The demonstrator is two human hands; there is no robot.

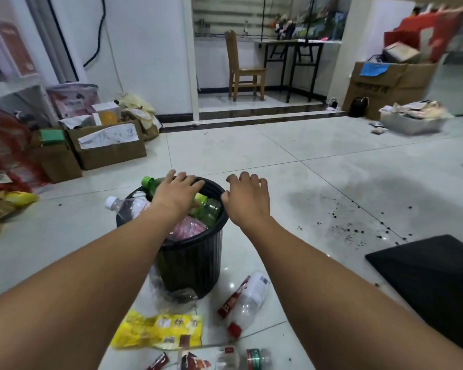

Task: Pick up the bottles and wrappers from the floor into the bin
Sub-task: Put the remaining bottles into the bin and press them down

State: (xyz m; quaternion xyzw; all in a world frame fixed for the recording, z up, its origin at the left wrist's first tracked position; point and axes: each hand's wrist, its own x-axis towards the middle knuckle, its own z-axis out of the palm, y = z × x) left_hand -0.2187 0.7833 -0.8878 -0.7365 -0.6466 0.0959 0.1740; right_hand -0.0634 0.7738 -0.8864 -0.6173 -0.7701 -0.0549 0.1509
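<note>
A black ribbed bin [193,260] stands on the tiled floor, packed with green bottles [209,209], a clear bottle [126,205] poking over its left rim and a pink wrapper [189,228]. My left hand [177,192] rests palm down on the bottles at the bin's top, fingers spread. My right hand [247,200] hovers just right of the rim, fingers apart and empty. On the floor in front of the bin lie a clear red-capped bottle [247,303], a red wrapper [231,299], a yellow wrapper [158,332], a clear plastic film [175,297] and more litter [225,359] at the bottom edge.
Cardboard boxes [110,148] and bags crowd the left wall. A black flat object [428,276] lies on the floor at right, with dark specks scattered beside it. A wooden chair [242,68] and a desk stand on a raised step behind. More boxes and a tub [409,124] sit far right.
</note>
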